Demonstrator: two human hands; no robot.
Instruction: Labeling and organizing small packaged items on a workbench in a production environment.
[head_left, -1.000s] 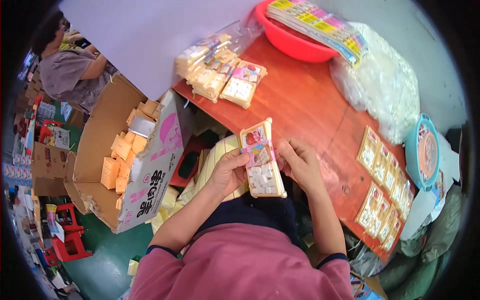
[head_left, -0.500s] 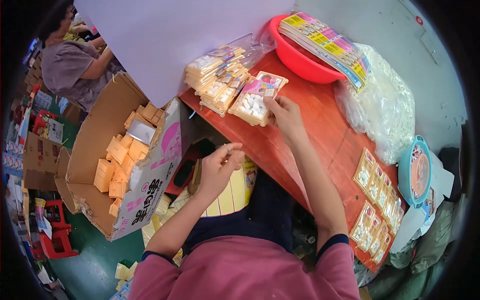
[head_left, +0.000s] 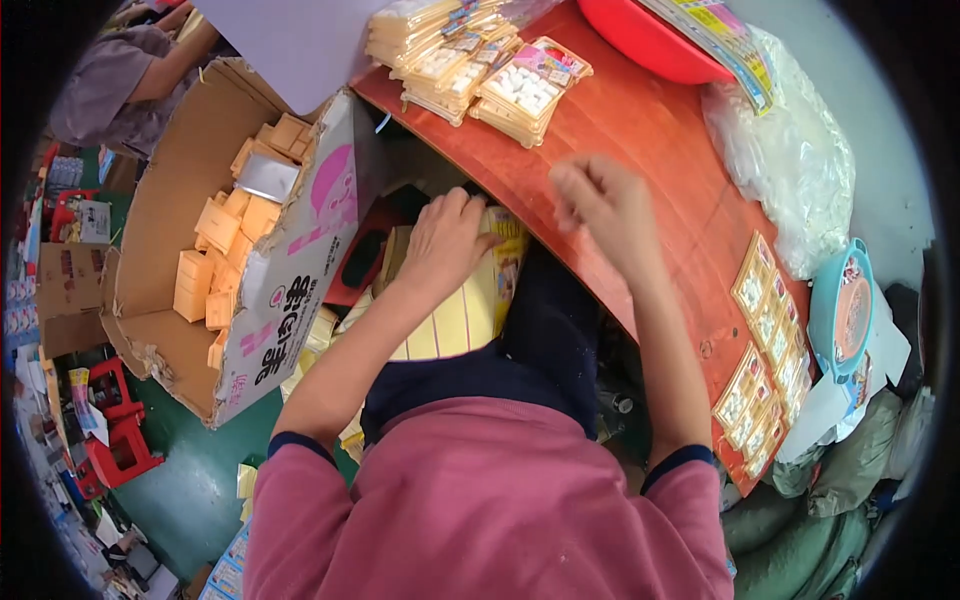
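Observation:
Over my lap, my left hand [head_left: 445, 240] lies on the far part of a yellow striped card sheet [head_left: 450, 315], its fingers stretched out and thumb apart. My right hand [head_left: 605, 200] hovers above the red table, smeared by motion with its fingers partly curled; I see nothing in it. Beyond it, a stack of shallow clear-fronted trays [head_left: 522, 95] holds small white pieces, topped with a pink printed card. Another pile of such trays [head_left: 445, 65] stands just left of that stack, at the table's edge.
To the left, an open cardboard box [head_left: 165, 240] holds orange plastic blocks [head_left: 225, 235]. On the red table [head_left: 640, 130] are a red basin [head_left: 650, 45], a plastic bag [head_left: 790, 160] and rows of filled trays [head_left: 765, 350]. A turquoise basin [head_left: 840, 310] sits at right; a person [head_left: 120, 90] is at far left.
My right hand has left the tray stack and moved back toward me. My left hand has opened and come down onto the yellow sheet. The view has tilted, lifting the table in the picture.

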